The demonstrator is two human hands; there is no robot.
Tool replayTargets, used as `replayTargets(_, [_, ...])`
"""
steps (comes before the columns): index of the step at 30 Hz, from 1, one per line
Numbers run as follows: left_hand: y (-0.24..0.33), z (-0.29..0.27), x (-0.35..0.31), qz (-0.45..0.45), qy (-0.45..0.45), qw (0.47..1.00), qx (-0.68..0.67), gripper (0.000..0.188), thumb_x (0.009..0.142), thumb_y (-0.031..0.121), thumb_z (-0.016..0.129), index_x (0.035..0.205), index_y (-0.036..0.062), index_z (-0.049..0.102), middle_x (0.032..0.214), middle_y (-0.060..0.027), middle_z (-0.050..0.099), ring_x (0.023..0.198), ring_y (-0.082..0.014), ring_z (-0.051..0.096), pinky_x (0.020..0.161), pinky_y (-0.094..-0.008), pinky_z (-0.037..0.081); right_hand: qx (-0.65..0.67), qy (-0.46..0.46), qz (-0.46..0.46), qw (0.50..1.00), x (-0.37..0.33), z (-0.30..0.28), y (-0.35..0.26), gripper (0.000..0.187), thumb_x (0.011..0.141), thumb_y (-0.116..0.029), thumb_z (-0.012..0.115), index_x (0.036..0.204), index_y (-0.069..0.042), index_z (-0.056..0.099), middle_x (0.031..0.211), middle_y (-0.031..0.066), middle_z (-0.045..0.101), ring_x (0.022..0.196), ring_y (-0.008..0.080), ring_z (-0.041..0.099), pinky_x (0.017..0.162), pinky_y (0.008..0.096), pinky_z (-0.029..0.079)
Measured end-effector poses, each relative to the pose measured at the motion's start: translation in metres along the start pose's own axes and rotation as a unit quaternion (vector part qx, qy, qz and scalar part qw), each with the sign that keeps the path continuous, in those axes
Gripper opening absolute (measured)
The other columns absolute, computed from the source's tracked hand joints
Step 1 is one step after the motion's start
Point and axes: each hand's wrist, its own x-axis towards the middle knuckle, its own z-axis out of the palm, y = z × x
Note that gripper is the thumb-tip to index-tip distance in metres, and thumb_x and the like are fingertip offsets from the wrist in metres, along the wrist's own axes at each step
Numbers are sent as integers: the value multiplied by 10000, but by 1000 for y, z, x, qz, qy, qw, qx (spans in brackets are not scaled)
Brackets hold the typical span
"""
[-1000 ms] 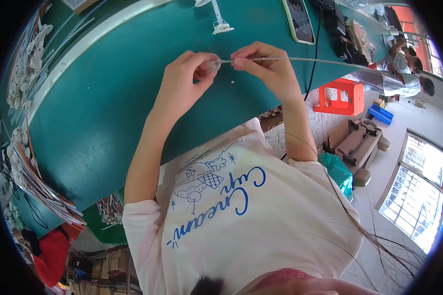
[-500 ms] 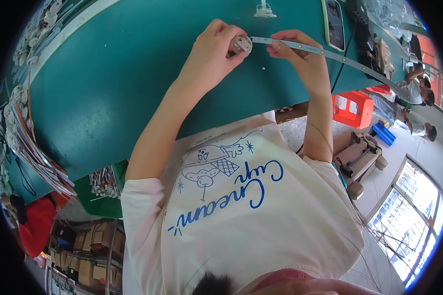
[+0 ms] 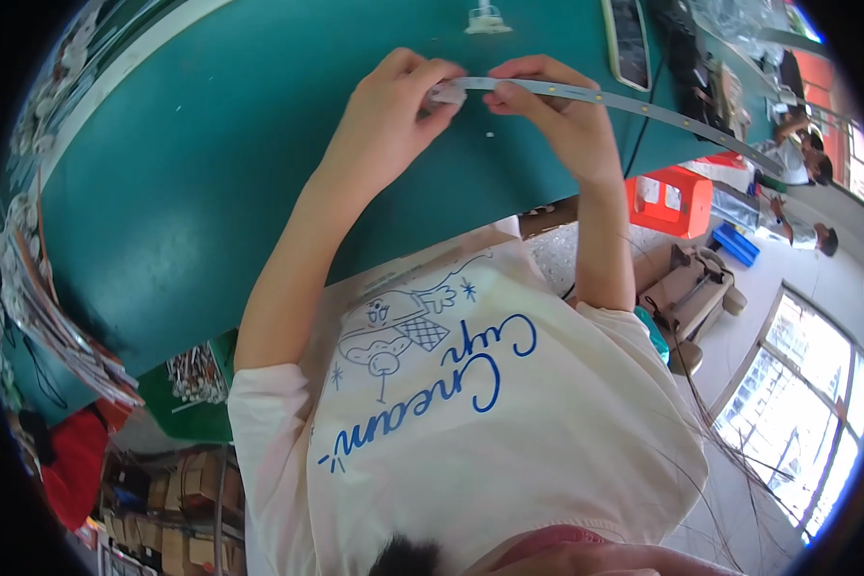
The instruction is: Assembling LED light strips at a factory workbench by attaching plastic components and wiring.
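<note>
Both of my hands are raised over a green worktable (image 3: pixel 211 192). My left hand (image 3: pixel 394 106) pinches a small pale round part (image 3: pixel 445 93) at the end of a long thin grey strip (image 3: pixel 643 106). My right hand (image 3: pixel 552 110) grips the same strip just beside it, thumb and fingers closed over it. From my hands the strip runs off to the right above the table, with small dots along its length. My white printed shirt fills the lower middle of the view.
A small white part (image 3: pixel 488 19) stands at the table's far edge. A dark flat device (image 3: pixel 628 43) lies to its right. An orange plastic stool (image 3: pixel 670 200) stands on the floor at right, near another person (image 3: pixel 787 163). Bundled parts pile along the table's left edge (image 3: pixel 38 317).
The view has shifted so my hands and the strip now sit higher and more central. My grip on the strip and the round part stays the same.
</note>
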Motion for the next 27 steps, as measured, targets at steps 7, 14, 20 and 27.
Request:
replayTargets(7, [7, -5, 0, -50, -24, 998, 14, 221, 723, 74, 697, 911, 64, 579, 870, -74, 541, 743, -228, 599, 652, -319, 492, 38, 63, 4, 997, 1, 2, 8, 181, 883, -112, 581, 970, 46, 592, 843, 107, 643, 794, 171, 653, 724, 271, 543])
replayTargets(14, [6, -5, 1, -18, -10, 999, -26, 220, 709, 71, 707, 879, 54, 569, 888, -53, 528, 749, -204, 581, 655, -312, 480, -14, 93, -10, 995, 3, 2, 6, 220, 900, -186, 571, 908, 32, 597, 741, 91, 625, 666, 146, 628, 618, 252, 519])
replayTargets(20, [4, 2, -3, -20, 28, 999, -18, 169, 719, 88, 699, 856, 52, 606, 924, -48, 541, 768, -206, 583, 675, -311, 484, -19, 76, -20, 997, 13, 12, -5, 207, 909, -168, 552, 939, 36, 570, 766, 88, 625, 657, 143, 620, 618, 252, 515])
replayTargets(27, [1, 2, -4, 8, 21, 1000, 3, 172, 737, 124, 690, 903, 106, 654, 950, -35, 557, 860, -219, 573, 730, -325, 489, -51, 4, -58, 997, 10, 1, -6, 140, 910, -101, 529, 962, 28, 544, 897, 96, 622, 822, 137, 619, 764, 249, 505])
